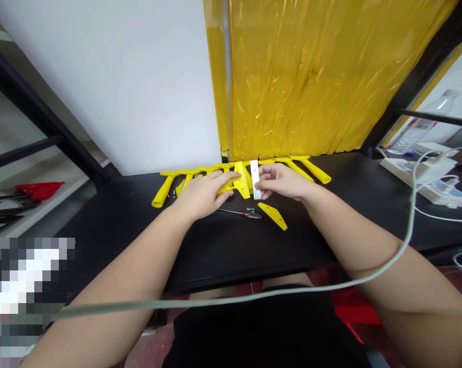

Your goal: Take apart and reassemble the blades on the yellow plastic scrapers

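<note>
My left hand (203, 197) is closed round the handle of a yellow plastic scraper (241, 181), its index finger lying along the head. Just right of that head, my right hand (279, 181) pinches a white flat strip (255, 179) with small holes, held upright and apart from the scraper. A loose yellow plate (272, 215) with two holes lies on the black table below my right hand. Left of the plate are a screwdriver (249, 215) and a few small screws (250, 209).
Several yellow handled pieces (163, 191) line the table's back edge. Behind stand a white panel (138, 76) and a yellow plastic curtain (311, 76). Power strips (426, 176) and a clear bottle (422, 122) are at right. A pale cable (292, 289) hangs across the foreground.
</note>
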The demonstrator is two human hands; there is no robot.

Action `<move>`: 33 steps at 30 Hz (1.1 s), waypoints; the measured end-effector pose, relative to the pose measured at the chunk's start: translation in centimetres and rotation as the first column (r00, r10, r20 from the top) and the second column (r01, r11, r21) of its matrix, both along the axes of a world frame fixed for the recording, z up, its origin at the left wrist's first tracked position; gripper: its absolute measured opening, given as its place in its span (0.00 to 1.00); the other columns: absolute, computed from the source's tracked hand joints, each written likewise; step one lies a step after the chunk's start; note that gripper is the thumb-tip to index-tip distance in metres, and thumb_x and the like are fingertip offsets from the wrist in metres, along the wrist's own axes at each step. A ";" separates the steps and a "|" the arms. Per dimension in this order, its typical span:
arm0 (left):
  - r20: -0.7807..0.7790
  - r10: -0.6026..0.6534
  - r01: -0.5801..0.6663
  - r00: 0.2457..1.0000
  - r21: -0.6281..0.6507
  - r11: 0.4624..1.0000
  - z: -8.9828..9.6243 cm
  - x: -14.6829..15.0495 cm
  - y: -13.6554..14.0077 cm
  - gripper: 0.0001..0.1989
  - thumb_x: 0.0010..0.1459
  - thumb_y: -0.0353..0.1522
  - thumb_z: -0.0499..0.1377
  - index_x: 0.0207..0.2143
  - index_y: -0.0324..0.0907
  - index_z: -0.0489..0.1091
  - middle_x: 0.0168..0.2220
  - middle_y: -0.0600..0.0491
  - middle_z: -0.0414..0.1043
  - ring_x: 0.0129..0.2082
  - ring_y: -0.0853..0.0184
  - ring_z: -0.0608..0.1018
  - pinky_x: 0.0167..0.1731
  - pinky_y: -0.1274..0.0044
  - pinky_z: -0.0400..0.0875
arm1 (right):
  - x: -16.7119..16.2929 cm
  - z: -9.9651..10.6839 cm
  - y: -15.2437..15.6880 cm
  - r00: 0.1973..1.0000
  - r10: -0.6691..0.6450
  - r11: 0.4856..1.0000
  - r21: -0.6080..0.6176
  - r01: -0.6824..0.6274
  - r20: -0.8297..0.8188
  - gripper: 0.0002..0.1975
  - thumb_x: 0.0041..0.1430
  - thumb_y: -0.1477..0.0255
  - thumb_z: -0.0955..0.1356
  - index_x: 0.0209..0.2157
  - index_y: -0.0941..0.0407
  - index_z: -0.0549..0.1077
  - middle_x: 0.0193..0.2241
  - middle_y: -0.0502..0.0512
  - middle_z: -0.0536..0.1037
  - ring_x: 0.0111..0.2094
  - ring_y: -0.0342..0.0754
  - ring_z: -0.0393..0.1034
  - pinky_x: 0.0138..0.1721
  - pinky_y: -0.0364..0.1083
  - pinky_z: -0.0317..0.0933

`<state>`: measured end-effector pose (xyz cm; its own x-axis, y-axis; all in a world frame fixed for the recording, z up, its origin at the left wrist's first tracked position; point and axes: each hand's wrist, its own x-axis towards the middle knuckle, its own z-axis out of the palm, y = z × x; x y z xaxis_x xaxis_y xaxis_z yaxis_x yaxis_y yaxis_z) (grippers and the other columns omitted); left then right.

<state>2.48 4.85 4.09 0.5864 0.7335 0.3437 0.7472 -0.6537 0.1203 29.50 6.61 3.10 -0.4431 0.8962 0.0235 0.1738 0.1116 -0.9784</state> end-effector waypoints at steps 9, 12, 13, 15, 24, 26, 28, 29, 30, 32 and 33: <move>-0.071 -0.013 0.012 0.997 -0.010 1.000 0.2 0.3 -0.6 0.26 0.72 0.41 0.56 0.70 0.52 0.63 0.64 0.47 0.73 0.58 0.53 0.78 0.56 0.62 0.74 | 0.3 -0.6 0.6 0.996 0.066 0.976 0.204 -0.076 0.053 0.14 0.55 0.76 0.74 0.45 0.55 0.74 0.30 0.48 0.78 0.27 0.42 0.73 0.26 0.40 0.71; -0.086 -0.035 0.034 0.996 -0.009 0.999 0.4 0.3 -0.8 0.28 0.73 0.41 0.54 0.72 0.55 0.60 0.63 0.48 0.73 0.57 0.54 0.78 0.54 0.64 0.74 | 0.3 -0.6 0.4 0.993 0.087 0.968 0.230 -0.102 0.073 0.16 0.55 0.75 0.73 0.46 0.55 0.73 0.32 0.48 0.77 0.27 0.42 0.72 0.24 0.40 0.69; -0.092 -0.044 0.044 0.995 -0.009 0.999 0.5 0.3 -0.9 0.28 0.73 0.41 0.54 0.73 0.57 0.59 0.61 0.48 0.74 0.55 0.55 0.79 0.52 0.65 0.74 | 0.2 -0.5 0.3 0.992 0.094 0.967 0.231 -0.110 0.079 0.15 0.56 0.75 0.72 0.46 0.55 0.73 0.31 0.48 0.77 0.27 0.42 0.72 0.24 0.40 0.69; -0.110 -0.053 0.052 0.993 -0.006 0.999 0.6 0.3 -1.0 0.28 0.74 0.41 0.53 0.74 0.60 0.57 0.57 0.49 0.75 0.51 0.56 0.80 0.48 0.67 0.75 | 0.1 -0.4 0.1 0.990 0.111 0.964 0.233 -0.128 0.087 0.14 0.56 0.75 0.72 0.45 0.55 0.72 0.30 0.48 0.76 0.26 0.42 0.71 0.24 0.41 0.69; -0.179 -0.038 0.035 0.983 -0.022 0.999 0.9 0.6 -1.4 0.30 0.73 0.39 0.52 0.74 0.62 0.55 0.52 0.50 0.76 0.44 0.58 0.80 0.42 0.69 0.73 | -0.1 -0.1 -0.6 0.987 0.105 0.957 0.258 -0.133 0.121 0.15 0.56 0.75 0.73 0.46 0.56 0.73 0.30 0.47 0.75 0.25 0.41 0.70 0.24 0.41 0.67; -0.175 -0.036 0.031 0.984 -0.032 0.999 1.0 0.6 -1.4 0.30 0.72 0.39 0.52 0.74 0.62 0.55 0.55 0.51 0.77 0.46 0.57 0.81 0.43 0.69 0.73 | -0.1 0.0 -0.7 0.986 0.109 0.962 0.238 -0.136 0.126 0.16 0.56 0.74 0.73 0.47 0.56 0.74 0.30 0.47 0.75 0.24 0.41 0.70 0.24 0.41 0.67; -0.170 -0.034 0.027 0.985 -0.046 0.999 1.0 0.6 -1.4 0.31 0.72 0.38 0.53 0.75 0.62 0.54 0.58 0.51 0.76 0.48 0.56 0.81 0.44 0.68 0.73 | -0.1 0.2 -0.8 0.984 0.114 0.966 0.215 -0.141 0.137 0.16 0.57 0.73 0.73 0.47 0.56 0.74 0.30 0.48 0.75 0.24 0.41 0.70 0.24 0.41 0.68; -0.169 -0.032 0.023 0.985 -0.054 0.998 1.0 0.6 -1.5 0.31 0.71 0.38 0.53 0.75 0.61 0.53 0.59 0.51 0.76 0.48 0.56 0.81 0.44 0.68 0.73 | -0.1 0.4 -0.8 0.983 0.116 0.968 0.207 -0.145 0.145 0.16 0.57 0.72 0.73 0.47 0.57 0.75 0.30 0.48 0.76 0.25 0.42 0.70 0.25 0.42 0.69; -0.171 -0.027 0.017 0.985 -0.061 0.998 0.9 0.7 -1.5 0.31 0.71 0.38 0.53 0.74 0.60 0.54 0.60 0.51 0.76 0.48 0.55 0.81 0.44 0.67 0.73 | -0.1 0.5 -0.9 0.981 0.120 0.967 0.204 -0.150 0.151 0.15 0.58 0.72 0.73 0.47 0.57 0.76 0.29 0.48 0.76 0.25 0.42 0.71 0.26 0.42 0.69; -0.175 -0.016 0.004 0.984 -0.066 0.998 0.8 0.8 -1.5 0.31 0.71 0.37 0.53 0.74 0.58 0.55 0.59 0.49 0.76 0.48 0.55 0.82 0.45 0.67 0.73 | -0.1 0.6 -0.9 0.978 0.134 0.963 0.210 -0.166 0.161 0.14 0.59 0.70 0.72 0.47 0.57 0.78 0.28 0.48 0.76 0.24 0.42 0.71 0.27 0.43 0.70; -0.178 -0.012 0.000 0.984 -0.066 0.998 0.8 0.8 -1.5 0.31 0.70 0.37 0.53 0.74 0.58 0.55 0.58 0.49 0.77 0.47 0.55 0.82 0.44 0.67 0.73 | -0.1 0.6 -0.9 0.976 0.141 0.960 0.218 -0.176 0.163 0.14 0.59 0.69 0.72 0.47 0.57 0.79 0.27 0.48 0.76 0.24 0.42 0.70 0.27 0.43 0.69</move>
